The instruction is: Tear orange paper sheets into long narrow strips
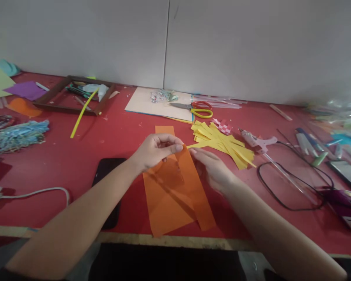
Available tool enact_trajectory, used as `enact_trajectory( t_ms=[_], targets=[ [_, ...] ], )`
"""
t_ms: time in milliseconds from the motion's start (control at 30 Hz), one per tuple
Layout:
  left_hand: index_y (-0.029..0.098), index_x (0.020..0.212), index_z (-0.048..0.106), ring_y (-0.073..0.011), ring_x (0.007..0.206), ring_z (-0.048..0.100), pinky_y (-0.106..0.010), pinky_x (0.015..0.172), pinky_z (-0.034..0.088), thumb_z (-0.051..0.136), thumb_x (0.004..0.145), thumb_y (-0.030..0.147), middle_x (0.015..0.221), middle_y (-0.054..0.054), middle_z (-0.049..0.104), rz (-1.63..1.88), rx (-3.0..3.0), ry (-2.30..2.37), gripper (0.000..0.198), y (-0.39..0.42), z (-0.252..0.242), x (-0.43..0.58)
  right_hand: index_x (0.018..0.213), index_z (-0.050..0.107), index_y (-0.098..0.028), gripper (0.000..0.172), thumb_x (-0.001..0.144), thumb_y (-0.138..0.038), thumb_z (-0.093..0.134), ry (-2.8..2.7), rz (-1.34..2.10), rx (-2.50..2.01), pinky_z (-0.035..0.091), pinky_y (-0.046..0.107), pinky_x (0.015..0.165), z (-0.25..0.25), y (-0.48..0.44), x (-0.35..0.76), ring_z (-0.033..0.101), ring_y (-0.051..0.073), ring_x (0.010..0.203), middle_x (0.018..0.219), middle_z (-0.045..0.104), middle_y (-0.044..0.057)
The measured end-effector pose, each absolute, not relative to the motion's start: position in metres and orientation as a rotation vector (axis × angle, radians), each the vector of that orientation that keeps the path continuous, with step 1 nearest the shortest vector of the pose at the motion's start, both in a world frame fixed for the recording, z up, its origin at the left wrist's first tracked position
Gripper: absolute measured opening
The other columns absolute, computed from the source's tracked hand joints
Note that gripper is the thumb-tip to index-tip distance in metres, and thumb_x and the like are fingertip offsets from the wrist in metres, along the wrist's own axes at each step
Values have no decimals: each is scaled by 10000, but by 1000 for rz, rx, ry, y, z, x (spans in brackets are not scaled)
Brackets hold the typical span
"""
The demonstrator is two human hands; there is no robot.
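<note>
An orange paper strip (197, 191) slants down toward the front edge of the table, its upper end raised. My left hand (156, 151) pinches that upper end between thumb and fingers. At the strip's right edge my right hand (212, 168) is curled, its fingertips against the paper and partly hidden. Beneath lies a larger orange paper sheet (160, 207), with another orange piece (164, 129) extending behind my left hand. Several yellow paper strips (222, 140) are heaped just beyond my right hand; one reaches close to its fingertips.
Scissors (201, 109) rest on a pale sheet (140, 102) at the back. To the right are a glue gun (259, 141) and its black cable (277, 205). A black phone (112, 218) lies under my left forearm. A brown frame (54, 90) stands back left, near blue tinsel-like strands (23, 134).
</note>
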State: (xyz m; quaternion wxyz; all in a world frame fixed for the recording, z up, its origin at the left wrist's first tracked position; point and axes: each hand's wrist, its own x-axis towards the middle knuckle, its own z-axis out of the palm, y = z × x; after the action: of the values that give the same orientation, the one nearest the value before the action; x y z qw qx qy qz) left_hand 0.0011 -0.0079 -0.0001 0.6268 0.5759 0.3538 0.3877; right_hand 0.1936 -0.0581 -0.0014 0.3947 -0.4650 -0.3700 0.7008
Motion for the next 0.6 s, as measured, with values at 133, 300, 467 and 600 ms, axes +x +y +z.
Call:
enact_trajectory(
  t_ms=[133, 300, 467, 600],
  targets=[
    [176, 830, 754, -100, 587, 604, -208, 528, 502, 864, 676, 429, 777, -39, 718, 868, 1285, 799, 316, -5, 0, 0, 1007, 676, -195, 341, 819, -477, 716, -778, 2107, -938, 574, 371, 773, -5, -66, 191, 722, 212, 824, 931, 755, 78],
    [182, 853, 767, -114, 607, 632, -235, 594, 555, 850, 703, 417, 778, -48, 730, 862, 1295, 790, 290, -4, 3, 1, 967, 661, -217, 377, 681, -339, 874, -670, 2092, -930, 528, 248, 573, -6, -63, 201, 656, 125, 623, 738, 685, -20],
    [181, 928, 736, -126, 656, 648, -263, 650, 572, 853, 703, 384, 900, -66, 733, 867, 1334, 795, 325, -8, 4, 3, 848, 691, -173, 296, 716, -392, 840, -747, 2101, -960, 482, 236, 507, -13, -60, 205, 590, 107, 523, 657, 663, -1],
    [197, 1016, 702, -100, 678, 626, -245, 666, 558, 848, 713, 364, 1034, -65, 695, 861, 1346, 801, 376, -7, 3, 3, 894, 699, -183, 356, 766, -509, 764, -904, 2077, -985, 526, 267, 592, -14, -60, 206, 642, 138, 618, 736, 700, 27]
  ],
)
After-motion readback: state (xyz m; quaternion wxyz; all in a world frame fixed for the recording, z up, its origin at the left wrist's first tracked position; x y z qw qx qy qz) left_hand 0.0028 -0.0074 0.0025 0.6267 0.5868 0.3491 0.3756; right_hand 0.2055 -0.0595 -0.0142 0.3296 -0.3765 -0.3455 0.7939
